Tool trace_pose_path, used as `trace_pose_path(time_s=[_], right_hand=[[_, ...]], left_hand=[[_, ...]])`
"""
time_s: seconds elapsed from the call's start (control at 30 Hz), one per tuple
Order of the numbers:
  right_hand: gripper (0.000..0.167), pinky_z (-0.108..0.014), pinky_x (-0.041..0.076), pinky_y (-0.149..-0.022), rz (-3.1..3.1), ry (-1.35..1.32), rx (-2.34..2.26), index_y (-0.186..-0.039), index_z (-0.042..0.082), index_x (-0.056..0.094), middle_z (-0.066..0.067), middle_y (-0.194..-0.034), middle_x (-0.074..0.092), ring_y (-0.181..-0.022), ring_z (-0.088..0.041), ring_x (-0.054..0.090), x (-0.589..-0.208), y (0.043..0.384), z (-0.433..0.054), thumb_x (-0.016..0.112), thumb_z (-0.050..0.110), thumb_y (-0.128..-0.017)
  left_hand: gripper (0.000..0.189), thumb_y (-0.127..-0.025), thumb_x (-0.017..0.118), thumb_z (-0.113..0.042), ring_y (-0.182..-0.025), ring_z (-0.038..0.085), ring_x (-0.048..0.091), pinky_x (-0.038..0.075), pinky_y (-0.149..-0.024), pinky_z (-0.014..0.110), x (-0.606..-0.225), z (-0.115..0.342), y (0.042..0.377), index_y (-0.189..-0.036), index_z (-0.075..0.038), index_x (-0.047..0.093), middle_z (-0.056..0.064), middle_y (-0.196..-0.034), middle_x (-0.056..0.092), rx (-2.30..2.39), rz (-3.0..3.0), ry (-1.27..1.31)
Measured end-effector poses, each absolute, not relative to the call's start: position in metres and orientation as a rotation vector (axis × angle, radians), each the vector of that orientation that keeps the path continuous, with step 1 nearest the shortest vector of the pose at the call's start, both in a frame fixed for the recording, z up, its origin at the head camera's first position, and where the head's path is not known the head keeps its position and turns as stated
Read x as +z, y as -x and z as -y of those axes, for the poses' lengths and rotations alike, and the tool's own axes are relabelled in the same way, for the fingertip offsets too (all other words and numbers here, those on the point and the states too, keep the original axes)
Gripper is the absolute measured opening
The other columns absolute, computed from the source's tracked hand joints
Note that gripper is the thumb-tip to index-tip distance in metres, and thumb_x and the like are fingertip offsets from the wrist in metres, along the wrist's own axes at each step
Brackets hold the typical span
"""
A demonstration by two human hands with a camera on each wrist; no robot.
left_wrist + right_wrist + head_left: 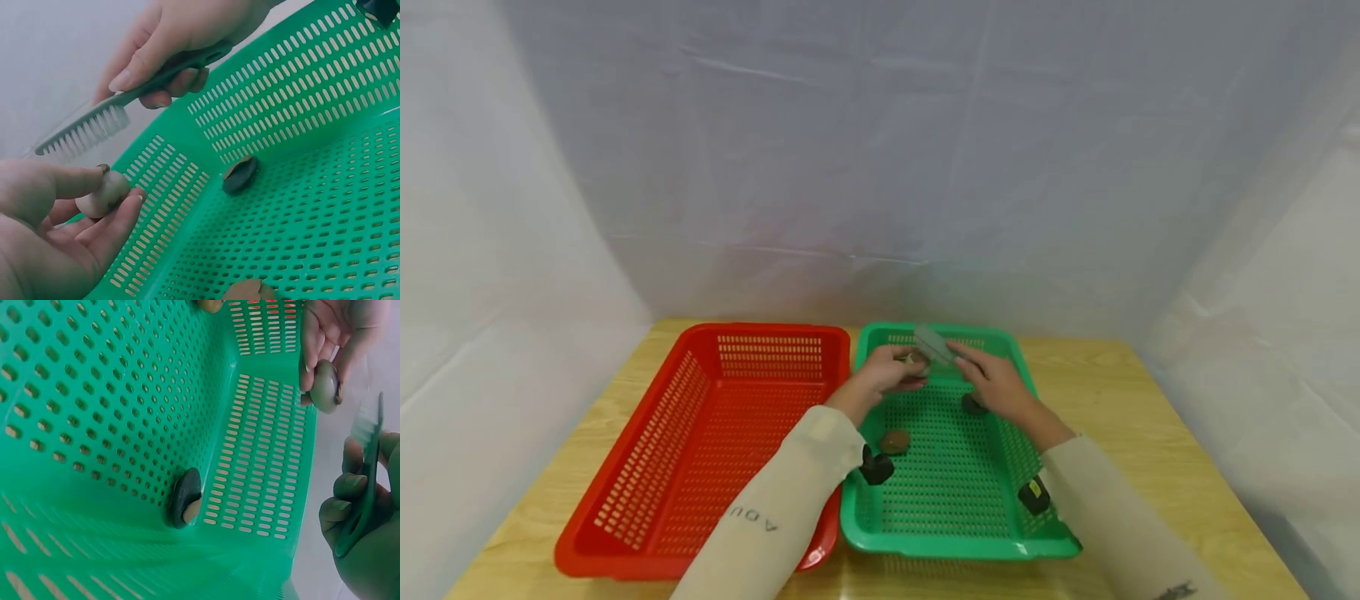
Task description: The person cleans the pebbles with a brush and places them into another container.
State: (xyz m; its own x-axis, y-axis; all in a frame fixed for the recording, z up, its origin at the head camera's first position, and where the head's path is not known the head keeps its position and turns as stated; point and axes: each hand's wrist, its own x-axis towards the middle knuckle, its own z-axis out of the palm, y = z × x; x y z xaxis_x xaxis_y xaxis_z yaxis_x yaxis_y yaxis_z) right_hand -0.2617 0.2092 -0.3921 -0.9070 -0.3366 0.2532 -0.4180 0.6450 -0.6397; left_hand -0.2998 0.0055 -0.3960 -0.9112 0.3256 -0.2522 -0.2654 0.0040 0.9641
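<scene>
Stone (103, 195), pale and rounded, is sitting above the far end of the green basket (955, 546). The left grip (887, 372) is pinching it between thumb and fingertips, spread only as wide as the stone. The right grip (996, 385) is closing around the handle of a brush (94, 128), whose bristles are facing the stone without touching it. By its look, the stone is promising to be hard, stiff and manageable in one hand, hardly fragile, but its smooth curve is inviting slips; whether it is carrying moisture, I cannot tell. Its widest part is offering the surest hold, with thumb opposing fingers. The brush is looking light, with a firm handle for holding and bristles likely to bend.
</scene>
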Motion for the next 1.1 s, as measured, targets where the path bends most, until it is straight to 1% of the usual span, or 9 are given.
trace_pose_path(time_s=[0.1, 0.23, 0.33, 0.47, 0.53, 0.67, 0.83, 0.93, 1.1], right_hand=[[0.042, -0.036, 0.046, -0.068, 2.756, -0.616, 1.121, -0.145, 0.010, 0.046, -0.010, -0.092, 0.064, -0.072, -0.017, 0.057, -0.392, 0.260, -0.209, 0.044, 0.024, -0.105], [0.043, -0.044, 0.050, -0.075, 2.781, -0.616, 1.031, -0.145, 0.012, 0.047, -0.013, -0.102, 0.067, -0.074, -0.019, 0.062, -0.392, 0.257, -0.211, 0.049, 0.025, -0.104], [0.042, -0.045, 0.050, -0.080, 2.786, -0.622, 0.958, -0.144, 0.014, 0.049, -0.012, -0.111, 0.068, -0.081, -0.018, 0.064, -0.394, 0.257, -0.212, 0.050, 0.024, -0.103], [0.042, -0.042, 0.049, -0.076, 2.778, -0.636, 0.960, -0.144, 0.013, 0.049, -0.009, -0.101, 0.068, -0.075, -0.015, 0.058, -0.395, 0.257, -0.213, 0.051, 0.024, -0.103], [0.042, -0.040, 0.048, -0.074, 2.766, -0.651, 0.961, -0.143, 0.013, 0.050, -0.010, -0.103, 0.068, -0.073, -0.014, 0.055, -0.395, 0.257, -0.212, 0.052, 0.023, -0.102], [0.042, -0.035, 0.045, -0.067, 2.760, -0.672, 0.950, -0.142, 0.013, 0.051, -0.012, -0.107, 0.068, -0.066, -0.012, 0.049, -0.397, 0.257, -0.209, 0.054, 0.022, -0.101], [0.043, -0.031, 0.042, -0.061, 2.794, -0.653, 0.961, -0.143, 0.012, 0.050, -0.007, -0.083, 0.063, -0.059, -0.012, 0.044, -0.398, 0.254, -0.206, 0.053, 0.022, -0.102], [0.043, -0.033, 0.043, -0.060, 2.812, -0.609, 0.989, -0.144, 0.013, 0.049, -0.004, -0.076, 0.060, -0.061, -0.016, 0.050, -0.399, 0.252, -0.206, 0.053, 0.021, -0.102], [0.043, -0.041, 0.051, -0.069, 2.789, -0.551, 0.972, -0.142, 0.006, 0.049, -0.009, -0.089, 0.069, -0.078, -0.025, 0.065, -0.400, 0.256, -0.210, 0.055, 0.020, -0.101]], left_hand=[[0.053, -0.095, 0.060, -0.001, -0.111, 0.037, 0.062, 0.053, -0.089, 0.038, -0.396, -0.005, 0.298, -0.145, 0.000, 0.042, 0.025, -0.125, 0.060, 1.938, -1.893, -0.090], [0.053, -0.095, 0.060, 0.000, -0.105, 0.033, 0.066, 0.051, -0.093, 0.041, -0.395, -0.007, 0.297, -0.144, 0.000, 0.043, 0.025, -0.124, 0.061, 1.922, -1.880, -0.117], [0.051, -0.094, 0.060, 0.001, -0.099, 0.029, 0.068, 0.052, -0.091, 0.040, -0.395, -0.009, 0.297, -0.143, 0.000, 0.045, 0.025, -0.122, 0.062, 1.922, -1.869, -0.118], [0.047, -0.094, 0.060, 0.003, -0.096, 0.027, 0.069, 0.056, -0.082, 0.034, -0.395, -0.010, 0.297, -0.139, 0.002, 0.049, 0.027, -0.121, 0.062, 1.922, -1.856, -0.114], [0.043, -0.093, 0.060, 0.003, -0.095, 0.028, 0.069, 0.057, -0.077, 0.031, -0.396, -0.009, 0.296, -0.136, 0.003, 0.052, 0.028, -0.120, 0.062, 1.921, -1.855, -0.113], [0.039, -0.093, 0.060, 0.004, -0.086, 0.023, 0.070, 0.057, -0.076, 0.030, -0.396, -0.008, 0.295, -0.131, 0.005, 0.055, 0.026, -0.114, 0.064, 1.915, -1.867, -0.109], [0.045, -0.092, 0.061, 0.005, -0.082, 0.018, 0.069, 0.057, -0.075, 0.029, -0.397, -0.007, 0.290, -0.136, 0.004, 0.052, 0.024, -0.117, 0.063, 1.907, -1.890, -0.113], [0.050, -0.093, 0.061, 0.003, -0.084, 0.017, 0.068, 0.057, -0.075, 0.027, -0.397, -0.006, 0.288, -0.141, 0.002, 0.047, 0.024, -0.121, 0.061, 1.890, -1.898, -0.115], [0.053, -0.093, 0.062, 0.002, -0.081, 0.014, 0.067, 0.056, -0.070, 0.024, -0.395, -0.009, 0.291, -0.143, 0.002, 0.044, 0.025, -0.123, 0.060, 1.889, -1.900, -0.138]])
